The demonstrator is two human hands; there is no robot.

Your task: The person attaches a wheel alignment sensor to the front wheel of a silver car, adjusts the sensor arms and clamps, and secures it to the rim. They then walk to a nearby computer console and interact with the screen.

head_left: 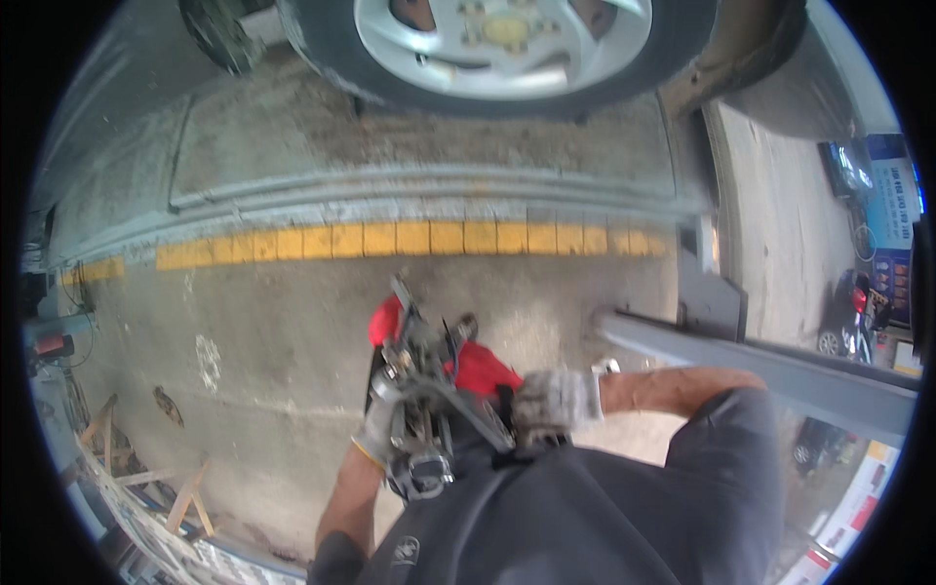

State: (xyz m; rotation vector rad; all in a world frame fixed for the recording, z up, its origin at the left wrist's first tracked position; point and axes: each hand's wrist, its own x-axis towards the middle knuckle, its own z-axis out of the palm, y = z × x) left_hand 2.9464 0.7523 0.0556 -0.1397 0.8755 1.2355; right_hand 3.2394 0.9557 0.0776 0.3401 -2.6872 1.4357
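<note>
Close in front of my body is a metal clamp device [421, 390] with bars, joints and a round end piece. Red pieces [483, 369] show at its sides; whether they belong to it I cannot tell. My left hand [376, 431], in a pale work glove, grips the device's left side, its fingers partly hidden. On the other side my right hand [556, 402], also gloved, is closed around a dark part at the device's right edge. Ahead and above hangs a car wheel [507, 49] with a silver rim and black tyre.
A grey metal beam [780, 369] runs in from the right beside my right arm, near an upright plate [710, 297]. A yellow strip [414, 239] crosses the concrete floor, with a raised ledge [439, 185] beyond. Wooden pieces [185, 497] lie lower left. Vehicles [846, 317] stand far right.
</note>
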